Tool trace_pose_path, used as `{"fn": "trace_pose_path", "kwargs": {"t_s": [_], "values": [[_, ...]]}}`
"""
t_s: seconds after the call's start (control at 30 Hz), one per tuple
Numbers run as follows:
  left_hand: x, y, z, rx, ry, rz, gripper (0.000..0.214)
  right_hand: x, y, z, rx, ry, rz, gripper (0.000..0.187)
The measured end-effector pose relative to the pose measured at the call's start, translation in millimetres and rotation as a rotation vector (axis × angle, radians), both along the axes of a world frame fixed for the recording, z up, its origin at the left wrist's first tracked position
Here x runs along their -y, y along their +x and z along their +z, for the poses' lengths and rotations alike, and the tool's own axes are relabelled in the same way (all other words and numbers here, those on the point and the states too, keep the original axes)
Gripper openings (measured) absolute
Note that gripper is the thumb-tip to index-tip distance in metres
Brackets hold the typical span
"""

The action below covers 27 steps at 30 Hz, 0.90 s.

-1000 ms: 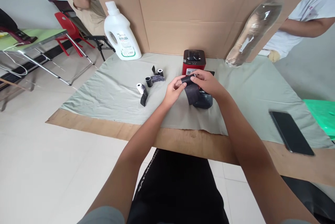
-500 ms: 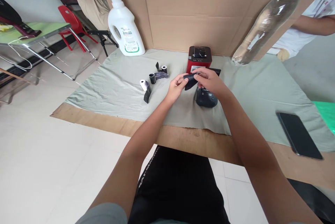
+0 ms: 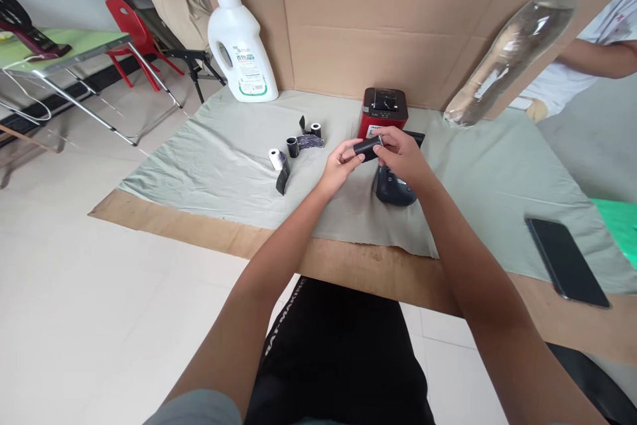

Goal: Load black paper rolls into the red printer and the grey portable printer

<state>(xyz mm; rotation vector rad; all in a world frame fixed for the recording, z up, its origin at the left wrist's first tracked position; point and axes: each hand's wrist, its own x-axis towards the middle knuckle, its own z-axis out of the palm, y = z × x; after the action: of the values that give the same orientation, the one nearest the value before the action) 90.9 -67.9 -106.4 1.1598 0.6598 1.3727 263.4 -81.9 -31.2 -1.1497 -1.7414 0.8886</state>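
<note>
My left hand (image 3: 339, 168) and my right hand (image 3: 405, 154) are both closed on a small black roll (image 3: 367, 148), held between them above the grey cloth (image 3: 209, 166). The roll is wound up tight with no loose tail hanging. Just below my right hand lies a dark rounded device (image 3: 393, 188) on the cloth. A red and black label printer (image 3: 382, 111) stands right behind my hands. To the left lie three small rolls: a white one (image 3: 275, 159) with a black strip, a black one (image 3: 292, 146) and another (image 3: 314, 130).
A white detergent bottle (image 3: 240, 47) stands at the back left against a cardboard wall (image 3: 378, 14). A clear water bottle (image 3: 512, 47) leans at the back right. A black phone (image 3: 567, 262) lies at the right. Another person's arm (image 3: 602, 57) shows at far right; someone sits at far left.
The black strip that hung loose from the roll a second ago has been wound up onto it between my hands. The view has shifted slightly.
</note>
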Motion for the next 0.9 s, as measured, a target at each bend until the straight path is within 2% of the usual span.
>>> {"fn": "trace_pose_path", "kwargs": {"t_s": [0.13, 0.3, 0.4, 0.5, 0.57, 0.67, 0.77, 0.9], "values": [[-4, 0, -4.2, -0.039, -0.014, 0.039, 0.049, -2, -3, -3.5, -0.013, -0.02, 0.035, 0.027], [-10, 2, -11.0, -0.003, 0.035, 0.045, 0.058, -3, -6, -9.3, 0.002, -0.012, 0.028, 0.025], [-10, 4, -13.5, 0.004, 0.038, 0.026, 0.058, -3, -3, -12.1, 0.027, 0.029, -0.032, 0.024], [-10, 7, -15.0, -0.011, -0.036, 0.012, 0.058, -10, -1, -7.9, 0.126, 0.163, -0.16, 0.022], [-10, 10, -16.7, -0.035, -0.09, 0.007, 0.055, -23, -5, -1.5, 0.248, 0.298, -0.202, 0.023], [-15, 15, -21.3, -0.07, -0.107, -0.011, 0.046, -57, -27, 6.9, 0.427, 0.4, -0.143, 0.028], [-19, 18, -27.3, -0.115, -0.083, -0.044, 0.043, -99, -66, 6.6, 0.59, 0.353, -0.101, 0.029], [-23, 21, -36.2, -0.171, -0.019, -0.083, 0.04, -139, -112, -8.6, 0.823, 0.25, -0.164, 0.029]]}}
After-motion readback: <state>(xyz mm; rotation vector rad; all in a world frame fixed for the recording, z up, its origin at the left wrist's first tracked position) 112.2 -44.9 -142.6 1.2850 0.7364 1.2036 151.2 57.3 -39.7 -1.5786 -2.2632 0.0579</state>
